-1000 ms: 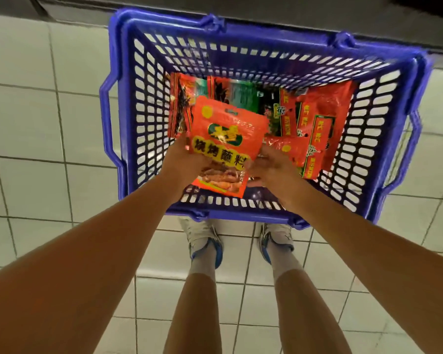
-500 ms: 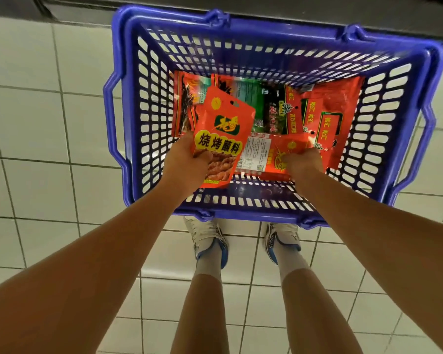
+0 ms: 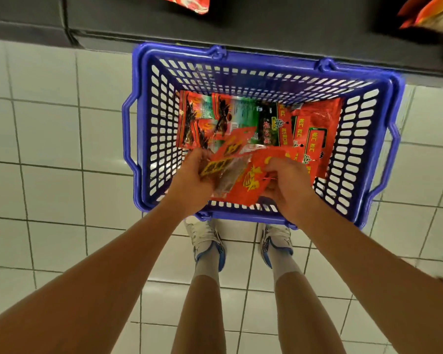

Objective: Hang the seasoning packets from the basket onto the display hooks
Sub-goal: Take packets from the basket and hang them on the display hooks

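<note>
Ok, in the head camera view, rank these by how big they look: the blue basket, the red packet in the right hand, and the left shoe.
1. Blue basket, by far the largest.
2 and 3. Red packet and left shoe: unsure. They look alike in size, the packet is partly covered by the right hand and nearer the camera.

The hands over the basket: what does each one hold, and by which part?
Left hand: orange packet, by its left edge. Right hand: red packet, by its right edge.
</note>
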Available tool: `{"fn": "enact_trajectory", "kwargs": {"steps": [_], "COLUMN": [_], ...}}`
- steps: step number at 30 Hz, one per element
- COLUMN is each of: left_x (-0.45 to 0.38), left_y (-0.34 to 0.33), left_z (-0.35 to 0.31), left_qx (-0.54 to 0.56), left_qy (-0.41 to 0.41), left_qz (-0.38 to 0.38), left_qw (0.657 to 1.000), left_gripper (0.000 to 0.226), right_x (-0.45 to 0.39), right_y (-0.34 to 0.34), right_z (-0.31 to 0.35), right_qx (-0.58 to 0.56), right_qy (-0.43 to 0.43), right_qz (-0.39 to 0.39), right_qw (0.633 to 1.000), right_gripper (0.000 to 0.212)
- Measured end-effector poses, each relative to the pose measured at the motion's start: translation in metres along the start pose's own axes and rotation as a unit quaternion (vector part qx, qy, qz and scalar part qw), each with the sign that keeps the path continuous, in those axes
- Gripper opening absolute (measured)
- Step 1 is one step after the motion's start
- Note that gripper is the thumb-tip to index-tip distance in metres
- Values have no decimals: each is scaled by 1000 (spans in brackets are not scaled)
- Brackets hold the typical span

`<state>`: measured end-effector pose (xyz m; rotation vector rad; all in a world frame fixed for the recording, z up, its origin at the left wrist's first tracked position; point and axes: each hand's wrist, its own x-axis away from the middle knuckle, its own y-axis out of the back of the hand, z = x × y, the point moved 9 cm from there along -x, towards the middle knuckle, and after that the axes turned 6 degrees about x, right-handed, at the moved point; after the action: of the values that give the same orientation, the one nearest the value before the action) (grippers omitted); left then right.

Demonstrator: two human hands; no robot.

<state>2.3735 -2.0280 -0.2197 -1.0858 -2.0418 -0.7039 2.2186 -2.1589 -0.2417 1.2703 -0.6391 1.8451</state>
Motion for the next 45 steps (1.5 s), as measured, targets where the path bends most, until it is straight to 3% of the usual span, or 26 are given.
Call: {"fn": "enact_trajectory", "kwargs": {"steps": [4, 6, 10, 13, 16, 17, 21, 27, 30, 33, 41, 43, 45], "left_x": [35, 53, 78, 101, 138, 154, 228, 348, 411, 475, 621, 643, 661], "left_y": [-21, -28, -11, 11, 30, 34, 58, 110, 136, 155, 196, 204, 211], "left_z": [-38, -60, -97, -123, -162, -180, -262, -397, -469, -531, -672, -694, -713], "left_qx": [81, 86, 106, 202, 265, 273, 283, 316, 322, 315, 294, 294, 261], "left_qy": [13, 7, -25, -21, -13, -20, -77, -169, -226, -273, -450, -471, -495], "left_qz": [81, 96, -11, -72, -74, -58, -16, -45, -61, -73, -97, -103, -109], "left_qw": [993, 992, 994, 977, 961, 960, 956, 932, 917, 906, 838, 825, 822], "left_gripper": [57, 53, 19, 21, 27, 30, 25, 18, 20, 21, 16, 28, 32], "right_x": [39, 56, 89, 120, 175, 198, 300, 468, 555, 642, 832, 862, 887], "right_y": [-10, -19, -29, -20, 4, 5, -3, 12, 19, 19, 49, 51, 47], "right_z": [42, 63, 105, 146, 202, 218, 275, 380, 429, 468, 564, 578, 590], "right_qx": [-135, -165, -138, 1, 129, 156, 132, 52, 45, 42, 25, -3, -7], "right_qy": [-54, -67, -45, 39, 200, 228, 289, 390, 458, 522, 680, 701, 717], "right_qz": [24, 38, 63, 41, -65, -59, 33, 38, 33, 42, -42, -19, 2], "right_qw": [989, 983, 987, 998, 969, 959, 948, 918, 887, 851, 731, 713, 698], "right_gripper": [17, 17, 13, 35, 29, 27, 10, 29, 29, 10, 21, 14, 24]}}
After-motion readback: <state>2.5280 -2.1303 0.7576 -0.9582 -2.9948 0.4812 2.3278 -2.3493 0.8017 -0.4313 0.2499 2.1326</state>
